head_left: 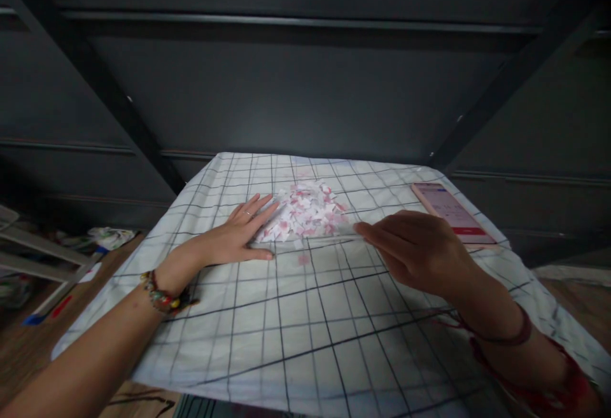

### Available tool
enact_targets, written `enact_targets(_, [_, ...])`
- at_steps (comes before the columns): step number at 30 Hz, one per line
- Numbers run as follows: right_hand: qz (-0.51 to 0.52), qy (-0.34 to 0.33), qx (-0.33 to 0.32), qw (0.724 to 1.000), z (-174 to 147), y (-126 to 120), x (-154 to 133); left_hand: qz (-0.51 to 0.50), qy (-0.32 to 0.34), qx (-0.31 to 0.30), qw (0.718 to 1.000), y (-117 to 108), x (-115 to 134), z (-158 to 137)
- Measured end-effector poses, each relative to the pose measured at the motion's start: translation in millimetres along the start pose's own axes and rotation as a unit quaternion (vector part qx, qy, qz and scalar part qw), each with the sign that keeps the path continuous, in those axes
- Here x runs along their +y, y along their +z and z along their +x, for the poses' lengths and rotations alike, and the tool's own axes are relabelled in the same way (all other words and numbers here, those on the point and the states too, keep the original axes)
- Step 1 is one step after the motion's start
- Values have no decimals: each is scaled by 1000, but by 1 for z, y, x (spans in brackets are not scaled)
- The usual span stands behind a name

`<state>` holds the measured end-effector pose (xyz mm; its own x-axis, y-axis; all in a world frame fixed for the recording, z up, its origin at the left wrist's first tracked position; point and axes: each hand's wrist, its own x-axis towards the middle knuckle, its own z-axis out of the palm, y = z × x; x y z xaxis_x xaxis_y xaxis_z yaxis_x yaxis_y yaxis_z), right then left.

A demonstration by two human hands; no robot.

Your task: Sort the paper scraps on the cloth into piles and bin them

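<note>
A heap of small white and pink paper scraps [305,211] lies in the middle of a white checked cloth [286,316]. A faint translucent edge, perhaps clear plastic, shows at the heap's lower right. My left hand [238,233] rests flat with fingers spread, its fingertips against the left side of the scraps. To the right of the heap, my right hand [420,249] has its thumb and fingers pinched together. The pinch is blurred, and I cannot make out what is in it.
A phone [453,214] with a lit screen lies on the cloth at the right. Behind the table stands a dark panelled wall [286,93]. A pale frame with a blue foot [35,319] stands on the floor at the left.
</note>
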<state>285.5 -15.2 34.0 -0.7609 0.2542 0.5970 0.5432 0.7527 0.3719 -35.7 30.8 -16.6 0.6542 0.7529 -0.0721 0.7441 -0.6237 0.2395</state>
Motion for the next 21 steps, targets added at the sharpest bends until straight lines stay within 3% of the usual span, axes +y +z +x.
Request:
enact_targets(12, [43, -6, 0, 999, -1, -8, -1, -5, -3, -8, 1000, -1, -1, -2])
enact_targets(17, [1, 7, 34, 999, 1, -4, -4, -10, -5, -12, 1000, -1, -1, -3])
enact_targets(21, [-3, -5, 7, 1000, 4, 0, -7, -13, -8, -9, 1000, -1, -2, -3])
